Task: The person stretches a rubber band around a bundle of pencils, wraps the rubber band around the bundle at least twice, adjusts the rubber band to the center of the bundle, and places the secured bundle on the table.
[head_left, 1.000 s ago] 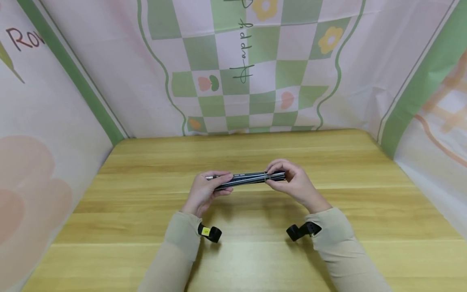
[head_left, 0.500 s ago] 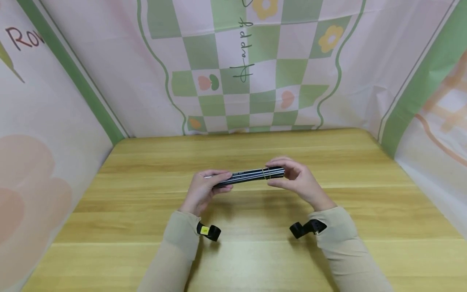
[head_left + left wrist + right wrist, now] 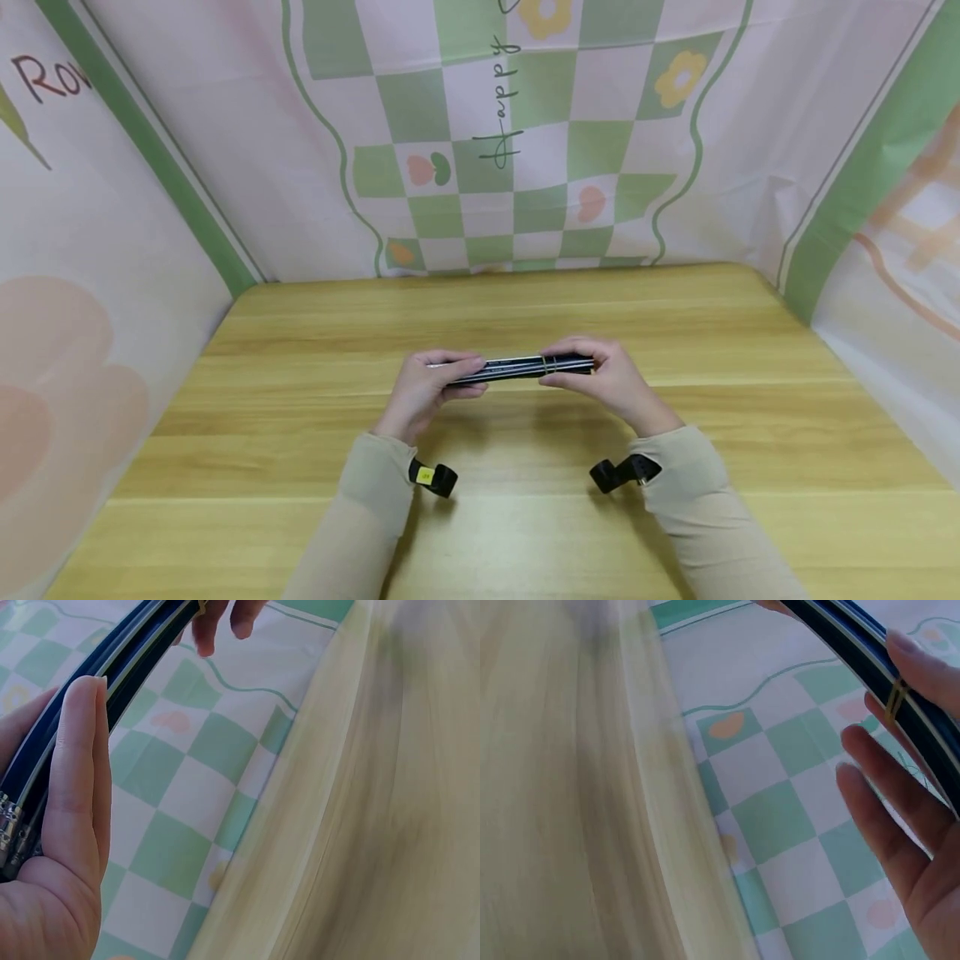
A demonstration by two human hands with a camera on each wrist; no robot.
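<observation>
Above the table, both hands hold a bundle of dark blue pencils (image 3: 513, 367) with silvery stripes, lying nearly level. My left hand (image 3: 424, 387) grips its left end, thumb on the near side; metal ferrules (image 3: 9, 825) show beside the palm in the left wrist view. A thin yellowish rubber band (image 3: 895, 700) loops round the bundle near its right end. Close to this band, my right hand (image 3: 606, 379) holds the bundle between thumb and fingers. In the right wrist view two of its fingers stretch out below the pencils. The right tips are hidden in the hand.
A wood-grain table (image 3: 517, 533) lies below the hands. Behind it hangs a green-and-white checked cloth (image 3: 487, 212), with printed cloth at both sides too. Each wrist carries a black camera mount (image 3: 437, 478).
Half a second ago the right fingers were spread wider about the raised right end. Now they have closed in on the bundle again, and that end has dropped slightly.
</observation>
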